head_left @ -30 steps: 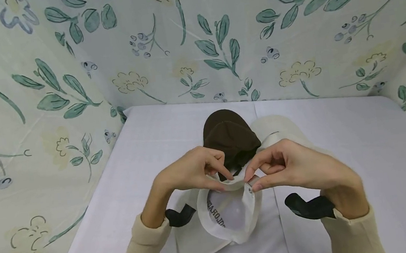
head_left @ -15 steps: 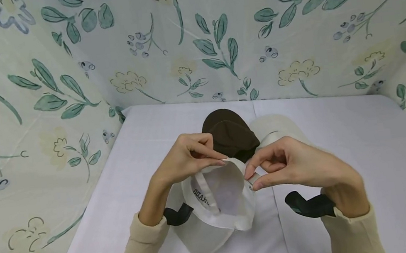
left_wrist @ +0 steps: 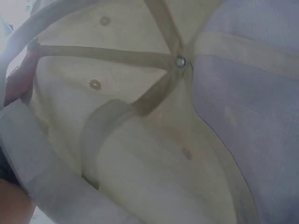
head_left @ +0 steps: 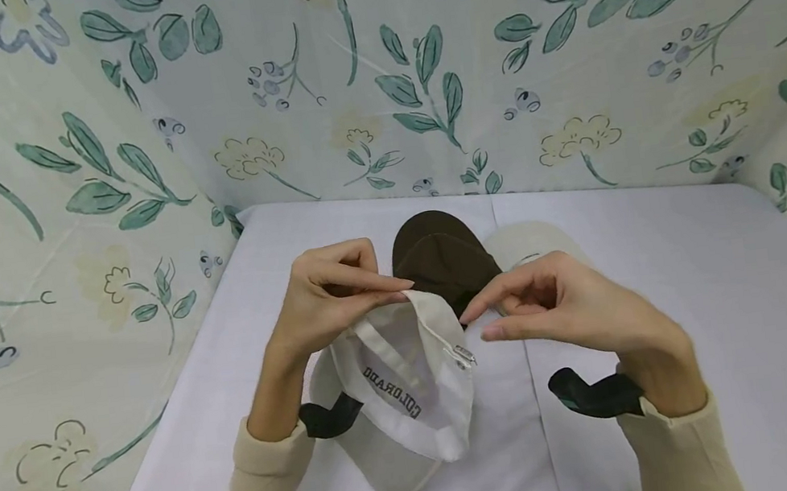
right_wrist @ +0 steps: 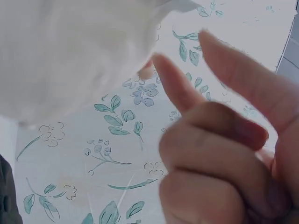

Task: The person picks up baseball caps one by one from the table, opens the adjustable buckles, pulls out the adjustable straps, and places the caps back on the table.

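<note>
In the head view my left hand [head_left: 319, 298] pinches the back edge of a white baseball cap [head_left: 448, 405] between thumb and forefinger. The cap is tilted with its inside showing, brim toward the front, and COLORADO lettering [head_left: 391, 391] reads reversed inside. A small metal buckle [head_left: 463, 357] sits on its strap at the right. The left wrist view looks into the crown, with seam tapes meeting at a metal stud [left_wrist: 180, 61]. My right hand [head_left: 568, 302] is right of the cap, holding nothing, thumb and forefinger extended and apart, the other fingers bent.
Behind the white cap lie a dark brown cap [head_left: 438, 252] and a pale cap [head_left: 535, 241], the latter partly hidden by my right hand. All are on a white-covered table [head_left: 695, 268]. Floral cloth [head_left: 344, 65] hangs at the back and sides.
My right hand has let go of the cap's buckle end and drawn slightly up. My left hand has shifted its hold and moved left and up, tilting the cap.
</note>
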### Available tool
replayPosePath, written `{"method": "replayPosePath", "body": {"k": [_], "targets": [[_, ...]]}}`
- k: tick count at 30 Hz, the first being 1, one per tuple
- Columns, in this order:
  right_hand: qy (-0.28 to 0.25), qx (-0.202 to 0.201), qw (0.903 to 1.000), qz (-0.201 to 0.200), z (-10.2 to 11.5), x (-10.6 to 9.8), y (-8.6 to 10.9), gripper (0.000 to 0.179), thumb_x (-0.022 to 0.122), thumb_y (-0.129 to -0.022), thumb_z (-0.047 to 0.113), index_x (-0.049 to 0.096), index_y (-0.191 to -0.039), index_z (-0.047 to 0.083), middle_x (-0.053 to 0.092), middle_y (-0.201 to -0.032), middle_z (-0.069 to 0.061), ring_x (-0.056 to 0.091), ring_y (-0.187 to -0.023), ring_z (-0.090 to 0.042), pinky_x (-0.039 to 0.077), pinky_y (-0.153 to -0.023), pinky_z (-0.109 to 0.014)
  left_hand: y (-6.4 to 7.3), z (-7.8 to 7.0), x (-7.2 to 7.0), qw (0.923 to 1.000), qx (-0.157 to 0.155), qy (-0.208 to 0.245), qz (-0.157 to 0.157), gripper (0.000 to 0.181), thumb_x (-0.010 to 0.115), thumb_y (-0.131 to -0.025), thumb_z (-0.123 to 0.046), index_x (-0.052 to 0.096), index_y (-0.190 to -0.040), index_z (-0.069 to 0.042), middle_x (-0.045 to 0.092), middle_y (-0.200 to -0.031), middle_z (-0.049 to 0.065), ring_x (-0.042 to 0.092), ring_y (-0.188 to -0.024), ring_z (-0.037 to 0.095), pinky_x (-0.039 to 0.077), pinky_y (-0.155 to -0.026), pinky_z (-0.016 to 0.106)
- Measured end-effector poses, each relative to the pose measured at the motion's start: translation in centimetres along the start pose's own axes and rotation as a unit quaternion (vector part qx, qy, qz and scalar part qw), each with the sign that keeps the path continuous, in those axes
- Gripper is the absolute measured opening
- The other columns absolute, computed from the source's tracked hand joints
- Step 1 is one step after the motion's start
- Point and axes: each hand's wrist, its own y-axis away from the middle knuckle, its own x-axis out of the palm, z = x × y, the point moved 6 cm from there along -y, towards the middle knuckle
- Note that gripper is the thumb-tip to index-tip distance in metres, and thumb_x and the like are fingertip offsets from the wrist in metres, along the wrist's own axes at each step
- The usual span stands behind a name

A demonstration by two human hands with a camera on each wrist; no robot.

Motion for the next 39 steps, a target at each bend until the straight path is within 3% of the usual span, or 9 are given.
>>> {"method": "replayPosePath", "body": {"k": [5, 10, 13, 18, 24, 29, 34, 39], "targets": [[0.001, -0.013, 0.9973, -0.072, -0.6, -0.4, -0.9, 0.03, 0.073, -0.096, 0.007, 0.076, -0.124, 0.016, 0.032, -0.064, -0.002, 0.03, -0.055, -0.018, 0.031, -0.051, -0.031, 0.1, -1.8, -1.5, 0.9969, 0.058, 0.019, -0.05, 0.021, 0.086, -0.076, 0.009, 0.084, -0.093, -0.003, 0.049, -0.063, 0.002, 0.039, -0.059, 0.01, 0.031, -0.053, 0.022], [-0.024, 0.033, 0.9936, -0.105, -2.3, 0.3, -2.5, 0.039, 0.078, -0.094, 0.017, 0.073, -0.132, 0.023, 0.036, -0.067, 0.002, 0.039, -0.065, -0.016, 0.038, -0.06, -0.028, 0.4, -3.3, -2.9, 0.9888, 0.098, 0.035, -0.107, 0.013, 0.089, -0.078, -0.001, 0.084, -0.09, -0.002, 0.049, -0.062, 0.004, 0.039, -0.06, 0.01, 0.029, -0.052, 0.02], [-0.064, 0.057, 0.9891, -0.119, -3.3, 0.9, -3.4, 0.042, 0.079, -0.093, 0.019, 0.071, -0.135, 0.023, 0.04, -0.069, 0.004, 0.042, -0.072, -0.013, 0.039, -0.064, -0.025, 0.5, -3.7, -3.3, 0.9839, 0.108, 0.046, -0.135, 0.012, 0.088, -0.078, 0.0, 0.083, -0.089, 0.001, 0.051, -0.064, 0.004, 0.04, -0.061, 0.01, 0.031, -0.051, 0.02], [-0.119, 0.063, 0.9792, -0.152, -4.2, 1.4, -4.3, 0.04, 0.08, -0.092, 0.018, 0.073, -0.132, 0.017, 0.063, -0.078, 0.005, 0.057, -0.088, -0.013, 0.05, -0.08, -0.024, 0.6, -4.0, -3.6, 0.9788, 0.112, 0.065, -0.158, 0.011, 0.088, -0.077, 0.003, 0.083, -0.088, 0.003, 0.052, -0.065, 0.003, 0.04, -0.061, 0.011, 0.031, -0.049, 0.02], [-0.144, 0.057, 0.9743, -0.163, -4.8, 2.4, -5.2, 0.037, 0.079, -0.093, 0.016, 0.074, -0.129, 0.012, 0.064, -0.074, 0.008, 0.057, -0.081, -0.009, 0.048, -0.075, -0.023, 0.6, -4.0, -4.1, 0.9711, 0.116, 0.063, -0.199, 0.01, 0.088, -0.077, 0.003, 0.082, -0.085, 0.004, 0.056, -0.066, 0.002, 0.043, -0.06, 0.011, 0.035, -0.051, 0.019], [-0.211, 0.044, 0.9628, -0.163, -4.8, 3.5, -5.6, 0.032, 0.078, -0.091, 0.007, 0.076, -0.123, 0.005, 0.08, -0.104, 0.003, 0.074, -0.1, -0.011, 0.059, -0.09, -0.028, 0.6, -4.1, -4.1, 0.9664, 0.125, 0.069, -0.214, 0.01, 0.088, -0.077, 0.003, 0.081, -0.084, 0.006, 0.056, -0.066, 0.003, 0.044, -0.059, 0.011, 0.037, -0.052, 0.018], [-0.228, 0.029, 0.9569, -0.178, -4.1, 3.6, -5.3, 0.021, 0.08, -0.089, 0.006, 0.079, -0.111, 0.005, 0.08, -0.103, 0.0, 0.076, -0.101, -0.013, 0.059, -0.094, -0.031, 0.6, -4.3, -4.2, 0.9646, 0.141, 0.067, -0.213, 0.009, 0.088, -0.077, 0.004, 0.081, -0.084, 0.006, 0.054, -0.064, 0.004, 0.041, -0.058, 0.011, 0.032, -0.05, 0.018], [-0.223, 0.023, 0.9584, -0.177, -3.6, 3.9, -5.3, 0.026, 0.081, -0.089, 0.006, 0.078, -0.115, 0.003, 0.08, -0.102, 0.002, 0.073, -0.095, -0.009, 0.058, -0.095, -0.03, 0.7, -4.5, -4.5, 0.9584, 0.162, 0.063, -0.227, 0.008, 0.087, -0.077, 0.004, 0.081, -0.082, 0.007, 0.056, -0.064, 0.005, 0.043, -0.057, 0.011, 0.034, -0.051, 0.018]]}}
